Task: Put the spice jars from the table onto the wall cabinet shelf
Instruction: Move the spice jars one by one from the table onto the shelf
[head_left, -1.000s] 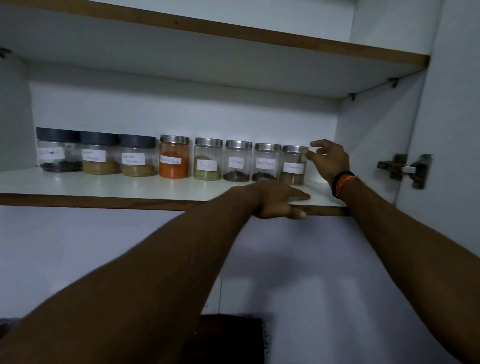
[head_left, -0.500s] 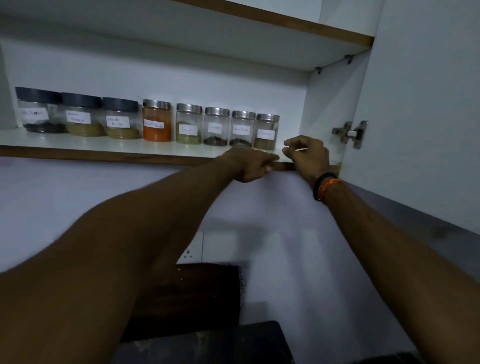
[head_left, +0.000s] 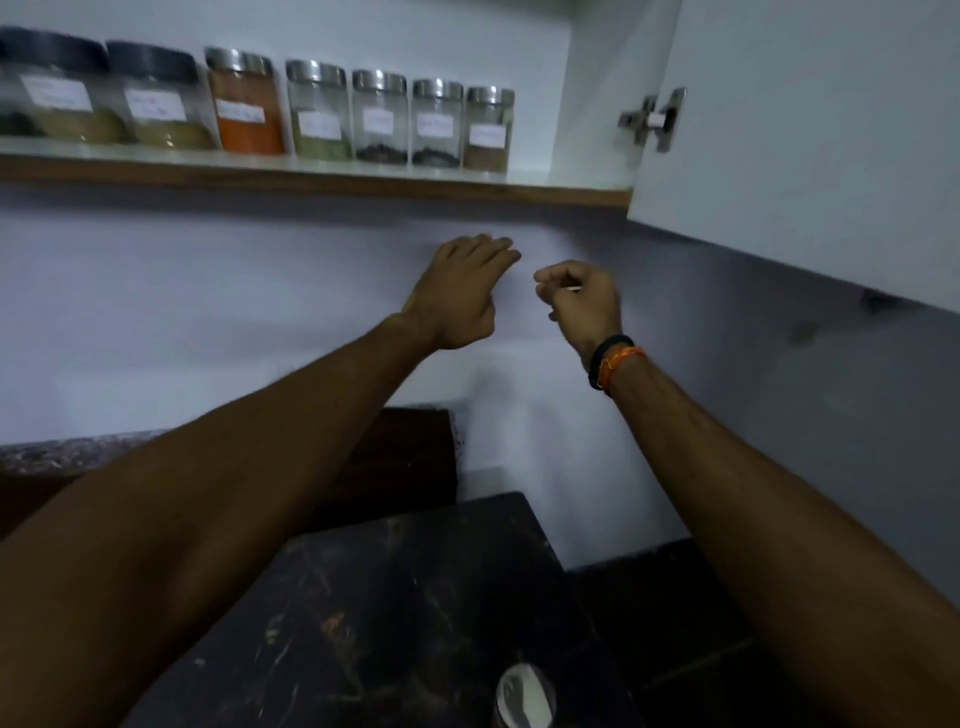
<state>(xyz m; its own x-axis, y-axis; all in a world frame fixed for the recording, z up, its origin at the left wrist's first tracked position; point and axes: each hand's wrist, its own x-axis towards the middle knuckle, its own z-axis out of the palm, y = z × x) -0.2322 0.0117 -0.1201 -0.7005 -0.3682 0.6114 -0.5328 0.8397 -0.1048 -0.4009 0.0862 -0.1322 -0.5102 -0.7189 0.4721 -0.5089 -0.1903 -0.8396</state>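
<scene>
Both hands hang in front of the pale wall, below the brown front edge of the white wall cabinet shelf (head_left: 311, 179) and well above the dark scuffed tabletop (head_left: 415, 597). The left hand (head_left: 460, 291) is spread flat, fingers together and pointing up toward the shelf, holding nothing. The right hand (head_left: 582, 301), with black and orange bands at the wrist, is loosely curled, fingertips drawn in toward the thumb, and also seems empty.

A row of clear glass spice jars with white labels (head_left: 382, 119) stands upright along the shelf, toward its back. Two dark-lidded ones are at the left, then an orange-filled one, then four with silver lids running toward the right end. The last silver-lidded jar (head_left: 487, 130) is the nearest to the hands, above and slightly left of them.

The coming move seems to turn on what lies below. A pale rounded shape (head_left: 524, 696) sits at the near edge of the tabletop, perhaps a jar lid seen from above, though it is too blurred to be sure. It lies straight down from the hands, a little nearer the right arm.

Half a second ago both hands were at the shelf's front edge, the left resting on it near the right end. Now they have dropped clear of it, the view has tipped downward, and the jars have not moved.
</scene>
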